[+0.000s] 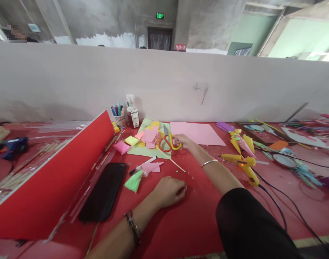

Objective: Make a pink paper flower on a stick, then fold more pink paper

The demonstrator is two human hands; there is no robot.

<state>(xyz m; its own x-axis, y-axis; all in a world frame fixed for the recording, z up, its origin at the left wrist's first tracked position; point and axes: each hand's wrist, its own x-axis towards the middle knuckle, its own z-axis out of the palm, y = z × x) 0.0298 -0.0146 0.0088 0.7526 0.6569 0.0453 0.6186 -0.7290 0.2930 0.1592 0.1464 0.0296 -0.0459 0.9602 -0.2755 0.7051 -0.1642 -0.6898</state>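
My right hand (183, 140) reaches out over the paper scraps, its fingers closed on the yellow handle loop of a pair of scissors (165, 130). The blades point up and away; the other loop is orange-red. Beneath the scissors lie pink paper pieces (150, 135) and yellow ones, on a light green sheet (142, 151). My left hand (170, 190) rests curled on the red table, nearer to me; whatever its fingers hold, if anything, is hidden. Close by are a folded pink paper piece (151, 167), a black-and-white pen (149, 162), a thin stick (175, 163) and a green clay packet (134, 181).
A red board (64, 169) leans up at the left beside a black phone (105, 190). To the right lies a yellow glue gun (241, 163) with its cord, near paper flowers (242, 140). A pink sheet (199, 133), a pen cup (119, 119) and bottles line the back wall.
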